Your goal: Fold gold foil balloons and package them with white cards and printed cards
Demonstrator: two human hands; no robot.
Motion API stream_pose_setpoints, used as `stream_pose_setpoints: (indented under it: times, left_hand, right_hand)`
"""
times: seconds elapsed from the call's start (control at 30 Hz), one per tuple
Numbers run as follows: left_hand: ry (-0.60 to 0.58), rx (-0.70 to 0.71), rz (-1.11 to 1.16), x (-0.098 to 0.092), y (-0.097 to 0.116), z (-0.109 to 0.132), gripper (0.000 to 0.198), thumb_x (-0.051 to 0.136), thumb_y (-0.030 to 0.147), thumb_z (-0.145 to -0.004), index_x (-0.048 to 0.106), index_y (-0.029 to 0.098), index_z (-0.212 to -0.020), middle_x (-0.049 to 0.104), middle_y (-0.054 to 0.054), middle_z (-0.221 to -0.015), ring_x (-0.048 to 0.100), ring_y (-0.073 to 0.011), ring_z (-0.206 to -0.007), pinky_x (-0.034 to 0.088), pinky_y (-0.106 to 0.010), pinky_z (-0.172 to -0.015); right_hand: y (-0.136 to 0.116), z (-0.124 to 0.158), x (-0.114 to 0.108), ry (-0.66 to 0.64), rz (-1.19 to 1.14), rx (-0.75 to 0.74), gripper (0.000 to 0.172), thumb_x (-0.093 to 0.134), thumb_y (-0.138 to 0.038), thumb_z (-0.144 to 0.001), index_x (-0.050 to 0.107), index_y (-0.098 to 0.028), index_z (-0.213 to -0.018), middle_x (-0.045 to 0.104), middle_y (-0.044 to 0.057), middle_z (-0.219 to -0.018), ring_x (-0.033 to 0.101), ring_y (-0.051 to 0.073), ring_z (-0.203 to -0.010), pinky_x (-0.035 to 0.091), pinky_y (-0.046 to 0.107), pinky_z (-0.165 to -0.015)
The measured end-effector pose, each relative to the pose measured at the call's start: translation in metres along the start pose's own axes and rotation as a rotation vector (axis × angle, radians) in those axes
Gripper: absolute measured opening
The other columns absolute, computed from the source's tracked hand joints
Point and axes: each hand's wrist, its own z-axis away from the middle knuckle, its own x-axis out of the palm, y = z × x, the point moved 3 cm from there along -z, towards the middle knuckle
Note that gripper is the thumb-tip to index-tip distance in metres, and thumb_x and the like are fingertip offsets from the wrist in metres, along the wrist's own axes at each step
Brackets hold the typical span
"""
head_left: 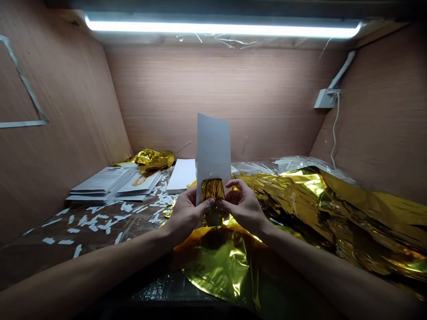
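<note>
A white card (214,144) stands upright in the middle, between my hands. Gold foil (230,262) hangs from its lower part over the table's front edge, and a narrow gathered end of it lies against the card. My left hand (188,211) pinches the foil and the card's left edge, thumb in front. From the right, my right hand (243,204) presses its thumb on the same foil, with its index finger curled at the card's right edge. The fingertips behind the card are hidden.
Stacks of white cards (100,182) and crumpled gold foil (155,161) lie at the left. White scraps (96,222) litter the table. A large pile of gold foil sheets (333,209) covers the right side. Wooden walls enclose the table.
</note>
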Motion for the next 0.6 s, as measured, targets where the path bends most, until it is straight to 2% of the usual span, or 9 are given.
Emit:
stream_pose_setpoints:
  times: [0.2, 0.4, 0.6]
  left_hand:
    - [0.044, 0.008, -0.035, 0.0, 0.0016, -0.0003, 0.037, 0.088, 0.031, -0.077, 0.075, 0.014, -0.107, 0.079, -0.009, -0.098, 0.074, -0.021, -0.088, 0.061, -0.031, -0.081]
    - [0.013, 0.014, -0.018, 0.0006, 0.0031, 0.0009, 0.038, 0.088, 0.031, -0.076, 0.076, 0.015, -0.108, 0.079, -0.008, -0.099, 0.074, -0.0225, -0.09, 0.061, -0.034, -0.083]
    - [0.049, 0.041, -0.065, -0.001, 0.0031, 0.0012, 0.034, 0.088, 0.031, -0.076, 0.077, 0.014, -0.104, 0.079, -0.008, -0.096, 0.074, -0.0231, -0.087, 0.061, -0.033, -0.08]
  right_hand:
    - [-0.0029, 0.0027, 0.0045, 0.008, -0.054, -0.013, 0.055, 0.089, -0.029, -0.071, 0.046, -0.025, -0.104, 0.066, -0.005, -0.073, 0.065, 0.016, -0.062, 0.063, 0.032, -0.055]
    - [-0.0026, 0.0004, 0.001, 0.016, -0.009, -0.085, 0.05, 0.087, -0.029, -0.073, 0.047, -0.024, -0.103, 0.067, -0.005, -0.075, 0.065, 0.015, -0.061, 0.062, 0.029, -0.056]
    - [-0.0038, 0.002, 0.0021, -0.003, 0.062, -0.098, 0.047, 0.084, -0.032, -0.076, 0.047, -0.025, -0.103, 0.068, -0.003, -0.078, 0.066, 0.016, -0.064, 0.063, 0.032, -0.057]
